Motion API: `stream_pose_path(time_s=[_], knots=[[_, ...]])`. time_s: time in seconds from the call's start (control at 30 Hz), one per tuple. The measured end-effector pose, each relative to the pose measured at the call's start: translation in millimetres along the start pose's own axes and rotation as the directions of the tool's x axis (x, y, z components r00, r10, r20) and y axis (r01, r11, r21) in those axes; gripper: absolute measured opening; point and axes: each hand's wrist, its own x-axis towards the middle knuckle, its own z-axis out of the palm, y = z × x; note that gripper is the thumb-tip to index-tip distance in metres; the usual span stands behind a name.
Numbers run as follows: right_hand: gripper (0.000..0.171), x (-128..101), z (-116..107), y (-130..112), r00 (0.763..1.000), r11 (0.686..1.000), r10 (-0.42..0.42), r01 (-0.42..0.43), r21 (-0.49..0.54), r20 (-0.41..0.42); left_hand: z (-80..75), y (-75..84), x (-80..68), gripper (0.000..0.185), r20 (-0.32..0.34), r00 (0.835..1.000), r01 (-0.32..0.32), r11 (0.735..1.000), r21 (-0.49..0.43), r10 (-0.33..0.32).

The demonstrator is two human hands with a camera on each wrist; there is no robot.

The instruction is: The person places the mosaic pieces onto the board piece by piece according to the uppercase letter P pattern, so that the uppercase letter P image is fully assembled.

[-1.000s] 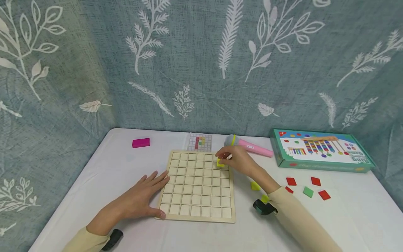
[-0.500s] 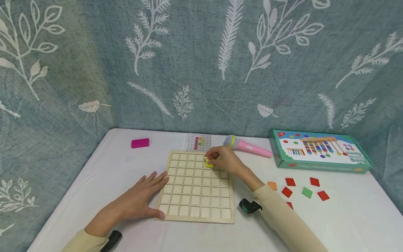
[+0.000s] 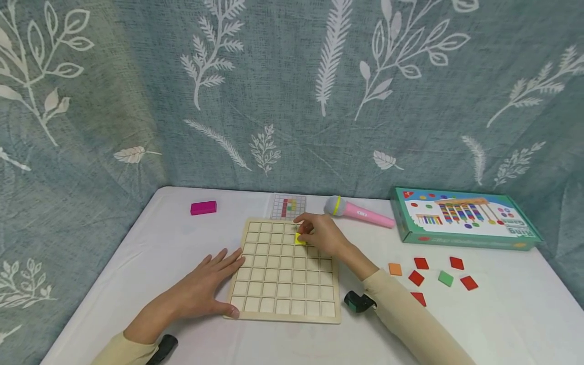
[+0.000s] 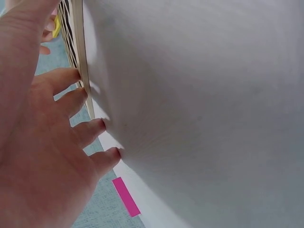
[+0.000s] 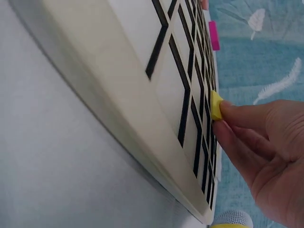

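Note:
A wooden grid board point(image 3: 279, 320) with square cells lies in the middle of the table. My right hand point(image 3: 322, 236) pinches a yellow square tile point(image 3: 299, 239) over the board's far rows, right of centre. In the right wrist view the yellow tile point(image 5: 216, 105) is between thumb and fingers, right at the grid surface. My left hand point(image 3: 204, 284) lies with fingers spread along the board's left edge, its thumb at the near left corner. In the left wrist view the fingers point(image 4: 71, 102) of that hand reach the board's side and the tablecloth.
Behind the board lies a small printed grid card point(image 3: 289, 207) with coloured squares. A pink toy microphone point(image 3: 365, 213) and a green-edged game box point(image 3: 467, 218) stand back right. Several red tiles, an orange tile point(image 3: 395, 269) and a green tile point(image 3: 445, 278) lie right. A magenta block point(image 3: 203, 208) sits back left.
My right hand has moved left across the board with the yellow tile and come down slightly. Tiles that its forearm covered now show. The left hand has stayed put.

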Motion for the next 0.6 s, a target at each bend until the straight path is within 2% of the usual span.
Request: stream_pose_path(time_s=[0.3, 0.6], knots=[[0.025, -0.7, 2.7, 0.2, 1.000, 1.000, -0.013, 0.013, -0.008, -0.005, 1.0, -1.0, 0.0, 0.111, -0.011, 1.000, 0.001, 1.000, 0.003, -0.001], [0.020, -7.1, -4.8, -2.5, 1.000, 1.000, -0.020, 0.020, -0.017, -0.003, -0.2, -0.4, -0.2, 0.111, 0.004, 1.000, 0.004, 1.000, 0.005, -0.004]])
